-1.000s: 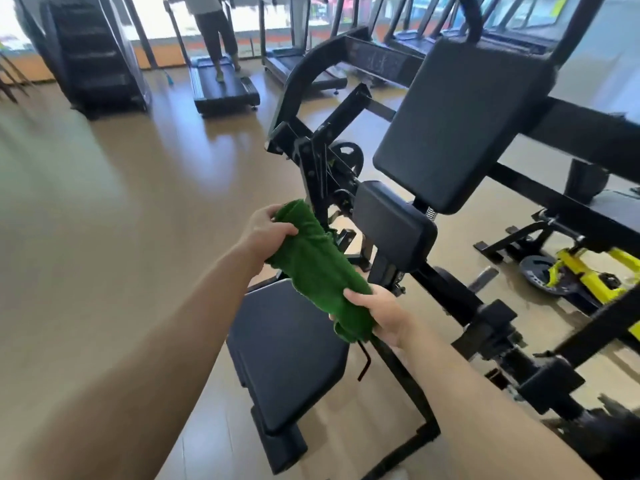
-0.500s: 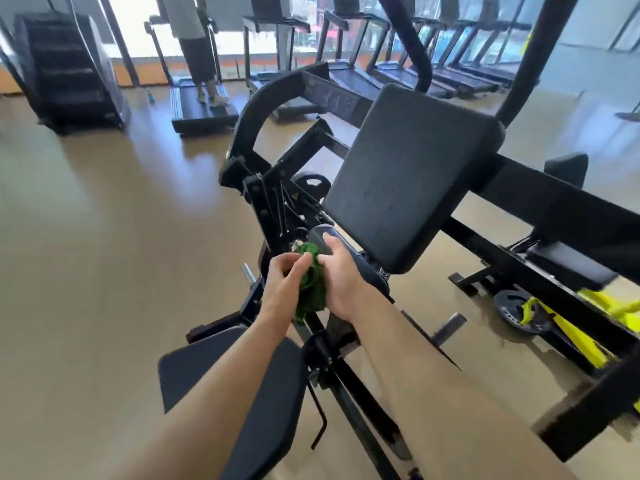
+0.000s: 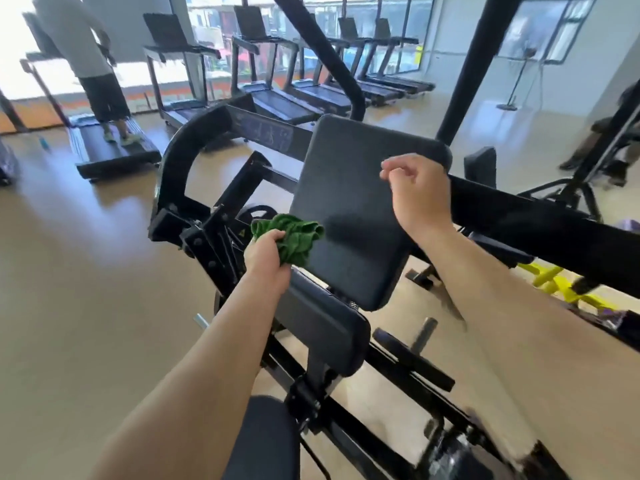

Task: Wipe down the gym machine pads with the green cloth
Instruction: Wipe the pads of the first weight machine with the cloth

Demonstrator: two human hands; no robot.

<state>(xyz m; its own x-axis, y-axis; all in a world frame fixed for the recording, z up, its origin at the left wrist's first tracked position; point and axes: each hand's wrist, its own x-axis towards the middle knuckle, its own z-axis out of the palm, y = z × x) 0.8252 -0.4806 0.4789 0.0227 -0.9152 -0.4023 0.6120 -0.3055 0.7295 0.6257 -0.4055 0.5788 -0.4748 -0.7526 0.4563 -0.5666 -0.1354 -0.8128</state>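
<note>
faint markings on machine frame, blurred, no text legible

Both arms are bare and reach forward from the bottom of the view. The left forearm goes up from the lower left toward the middle, and the left hand is closed into a fist with its back turned to the camera; the fingers are wrapped tight around a bunched green cloth, which comes out above and to the right of the knuckles. The right forearm comes from the lower right and rises higher than the left one. The right hand holds nothing; its fingers are loosely curled, thumb side to the left, wrist slightly bent.
</note>
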